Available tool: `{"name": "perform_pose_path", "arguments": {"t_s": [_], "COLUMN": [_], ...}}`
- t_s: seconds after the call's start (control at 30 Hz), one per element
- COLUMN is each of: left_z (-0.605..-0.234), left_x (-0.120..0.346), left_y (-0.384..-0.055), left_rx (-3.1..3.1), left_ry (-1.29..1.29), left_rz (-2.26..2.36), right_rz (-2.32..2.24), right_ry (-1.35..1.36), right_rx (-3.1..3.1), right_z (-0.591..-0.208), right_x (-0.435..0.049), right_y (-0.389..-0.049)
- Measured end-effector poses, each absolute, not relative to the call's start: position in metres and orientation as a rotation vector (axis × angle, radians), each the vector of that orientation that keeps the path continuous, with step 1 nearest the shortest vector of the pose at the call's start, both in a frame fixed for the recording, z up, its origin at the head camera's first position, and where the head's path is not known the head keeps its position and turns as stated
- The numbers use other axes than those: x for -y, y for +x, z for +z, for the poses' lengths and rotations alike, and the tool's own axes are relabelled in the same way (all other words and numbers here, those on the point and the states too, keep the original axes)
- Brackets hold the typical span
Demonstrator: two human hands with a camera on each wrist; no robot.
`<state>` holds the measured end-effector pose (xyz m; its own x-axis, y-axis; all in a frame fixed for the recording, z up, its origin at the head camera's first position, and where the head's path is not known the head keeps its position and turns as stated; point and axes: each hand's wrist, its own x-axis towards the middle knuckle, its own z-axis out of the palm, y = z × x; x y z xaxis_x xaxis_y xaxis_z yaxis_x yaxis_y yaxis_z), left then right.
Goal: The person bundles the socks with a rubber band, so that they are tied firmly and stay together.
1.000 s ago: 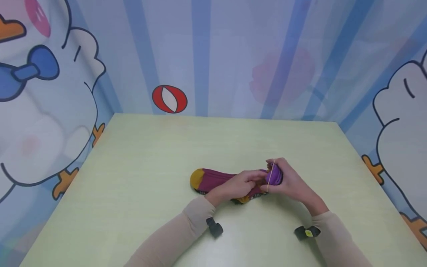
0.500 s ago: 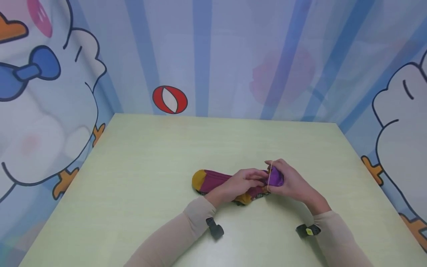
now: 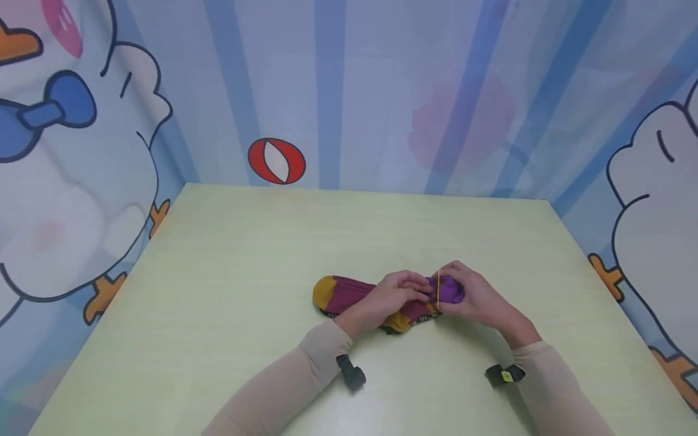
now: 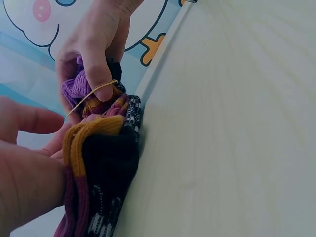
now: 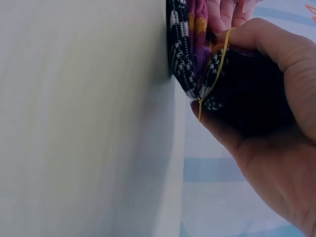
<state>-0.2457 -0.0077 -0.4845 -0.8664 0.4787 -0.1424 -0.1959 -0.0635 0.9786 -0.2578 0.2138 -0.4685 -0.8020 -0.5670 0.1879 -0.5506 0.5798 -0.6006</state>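
Maroon socks (image 3: pixel 351 290) with mustard toes and heels lie on the table, apparently a stacked pair. The left wrist view shows the heel part (image 4: pixel 74 145) and a black patterned underside. My right hand (image 3: pixel 480 298) grips the bunched purple cuff end (image 3: pixel 450 290). A thin yellow rubber band (image 5: pixel 224 57) is stretched across my right thumb and fingertips, around the cuff. My left hand (image 3: pixel 384 301) rests on the socks beside the band, its fingers loosely extended and thumb apart. Part of the left fingers is hidden behind the socks in the left wrist view.
The pale yellow-green table (image 3: pixel 262 242) extends around the hands. Behind it hangs a blue striped curtain (image 3: pixel 371 91) with printed cartoon figures at both sides. A dark strap piece (image 3: pixel 351 373) hangs at the left wrist and another (image 3: pixel 505 375) at the right wrist.
The rubber band has moved slightly left along the cuff, toward the heels. My left fingers have loosened and drawn slightly back from the cuff; the right hand keeps its grip.
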Motion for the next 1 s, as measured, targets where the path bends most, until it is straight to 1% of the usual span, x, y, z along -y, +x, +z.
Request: {"name": "perform_pose_path", "arguments": {"t_s": [0.4,0.73,1.0], "left_z": [-0.4876,-0.4861,-0.4859], "left_x": [0.0062,0.0070,0.0077], "left_y": [-0.2463,-0.2467,-0.2475], "left_rx": [-1.795,-1.784,-1.751], "left_ry": [0.222,0.209,0.205], "left_rz": [2.052,2.069,2.096], "right_rz": [-0.979,-1.159,-1.082], "right_ry": [-0.931,-0.764,-0.687], "right_rx": [-2.751,-2.698,-2.677], "right_z": [-0.4710,-0.4718,-0.4741], "right_x": [-0.2154,-0.2161,-0.2213], "right_y": [-0.2591,-0.2581,-0.2597]}}
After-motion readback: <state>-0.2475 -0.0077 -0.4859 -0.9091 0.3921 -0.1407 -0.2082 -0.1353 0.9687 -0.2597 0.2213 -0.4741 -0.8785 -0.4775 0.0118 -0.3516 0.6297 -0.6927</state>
